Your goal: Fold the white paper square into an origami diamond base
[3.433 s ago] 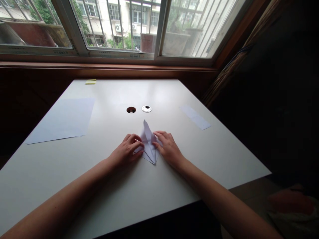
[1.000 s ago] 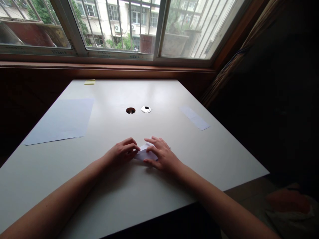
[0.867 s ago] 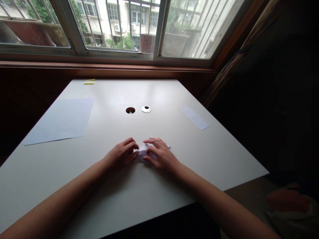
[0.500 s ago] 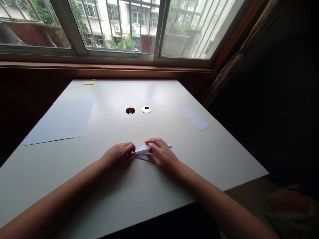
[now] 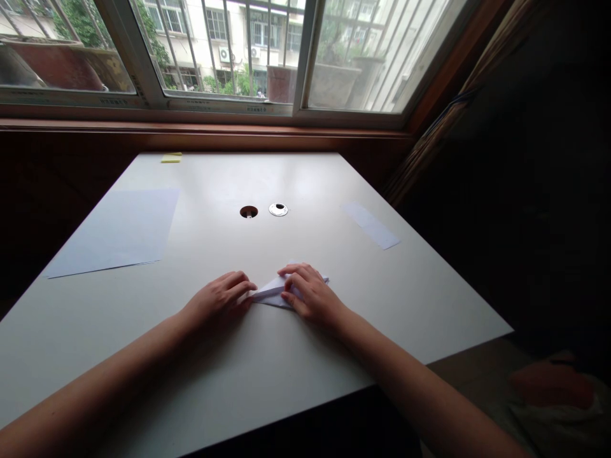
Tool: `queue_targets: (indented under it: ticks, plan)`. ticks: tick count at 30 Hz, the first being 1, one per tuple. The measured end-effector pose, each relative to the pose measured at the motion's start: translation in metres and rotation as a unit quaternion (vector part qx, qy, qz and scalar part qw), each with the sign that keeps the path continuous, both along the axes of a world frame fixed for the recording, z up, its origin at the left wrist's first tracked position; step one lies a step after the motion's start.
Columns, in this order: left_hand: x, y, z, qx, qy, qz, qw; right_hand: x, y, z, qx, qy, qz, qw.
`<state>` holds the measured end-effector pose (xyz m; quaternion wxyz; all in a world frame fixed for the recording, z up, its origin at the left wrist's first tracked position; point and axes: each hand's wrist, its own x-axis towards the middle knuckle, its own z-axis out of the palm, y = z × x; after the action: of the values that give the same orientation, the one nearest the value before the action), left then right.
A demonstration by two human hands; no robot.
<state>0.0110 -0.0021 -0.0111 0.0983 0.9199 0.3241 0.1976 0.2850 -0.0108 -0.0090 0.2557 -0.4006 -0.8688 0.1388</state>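
Observation:
A piece of white paper (image 5: 270, 292), folded into a narrow pointed shape, lies on the white table between my two hands. My left hand (image 5: 220, 296) is at the paper's left tip, its fingers curled and closed on that point; the thumb is partly hidden. Over the right part of the paper, my right hand (image 5: 309, 295) grips it with bent fingers and thumb. That hand covers much of the paper, and only a small corner shows past its knuckles.
Large white sheets (image 5: 117, 229) lie at the table's left. A paper strip (image 5: 371, 226) lies to the right, and yellow sticky notes (image 5: 171, 158) sit at the far left. Ahead are a round hole (image 5: 249, 212) and its metal cover (image 5: 278, 209). A barred window stands behind the table (image 5: 229, 394).
My left hand has shifted slightly left, uncovering more of the paper's pointed tip. The right hand stays in nearly the same place on the folded paper.

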Motion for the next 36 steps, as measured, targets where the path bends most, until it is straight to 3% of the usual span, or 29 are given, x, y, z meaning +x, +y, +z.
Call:
queue_targets:
  ticks: [5,13,28,36]
  plan:
    - [-0.005,-0.002,-0.001,0.031,-0.016,-0.027,0.999,-0.002,-0.004,0.002,0.024,-0.041,0.018,0.999]
    - [-0.01,-0.006,-0.006,0.059,0.006,-0.047,0.997,-0.002,0.0,-0.005,0.075,-0.09,0.116,0.986]
    - [-0.008,-0.019,0.001,0.131,0.053,-0.055,0.988,0.005,-0.004,-0.004,0.097,-0.072,0.12,0.985]
    - [-0.007,-0.024,0.004,0.117,0.092,-0.083,0.985,0.008,-0.005,-0.001,0.094,-0.078,0.119,0.985]
